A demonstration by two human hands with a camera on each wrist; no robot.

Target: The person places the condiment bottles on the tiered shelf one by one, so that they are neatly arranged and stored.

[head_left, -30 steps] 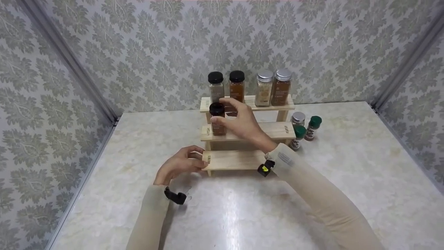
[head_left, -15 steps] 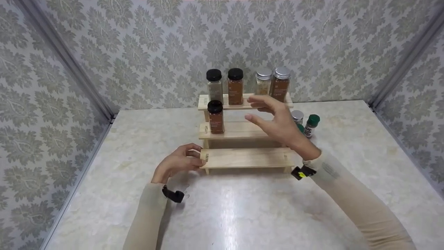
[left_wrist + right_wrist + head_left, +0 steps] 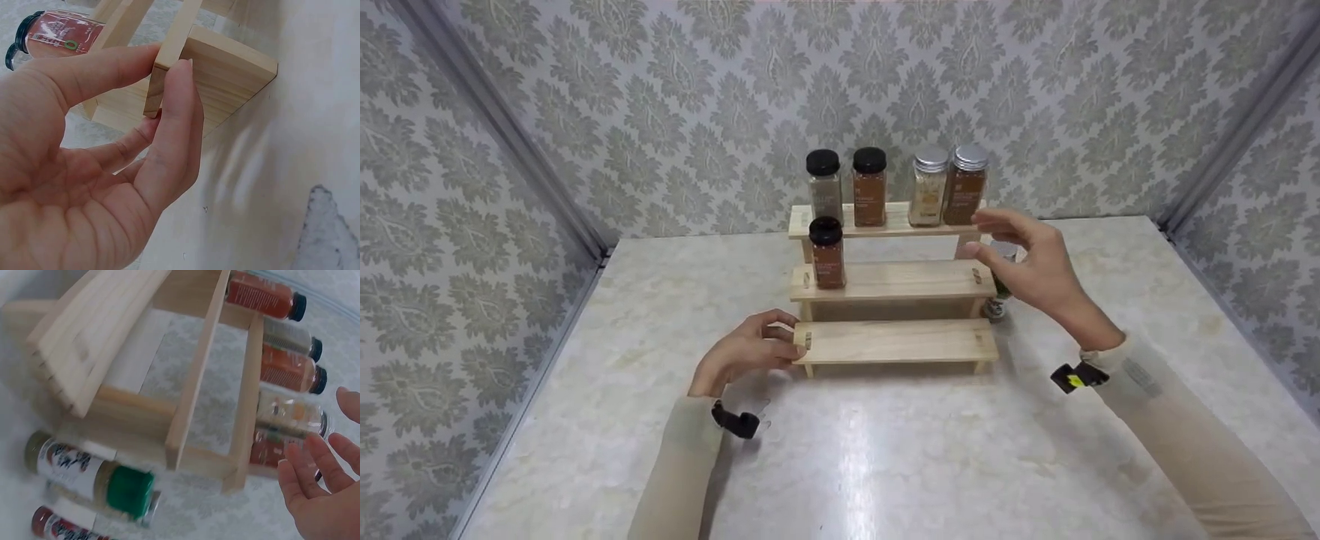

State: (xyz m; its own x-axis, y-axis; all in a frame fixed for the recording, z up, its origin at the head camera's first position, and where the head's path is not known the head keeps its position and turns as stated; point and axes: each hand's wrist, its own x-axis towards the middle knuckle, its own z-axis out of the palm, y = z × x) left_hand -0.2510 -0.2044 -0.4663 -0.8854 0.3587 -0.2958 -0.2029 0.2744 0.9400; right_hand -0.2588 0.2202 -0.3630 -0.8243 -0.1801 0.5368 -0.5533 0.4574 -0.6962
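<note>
Right hand swung toward 3 o'clock, open, off the black-capped spice jar.
Left hand still pinches three-tier wooden rack; pale marble tabletop, damask-papered walls.

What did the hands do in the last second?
The right hand let go of the black-capped jar on the middle shelf and swung right, open, toward the jars beside the rack. The left hand kept gripping the bottom shelf's left end; the top-shelf jars stayed put.
</note>
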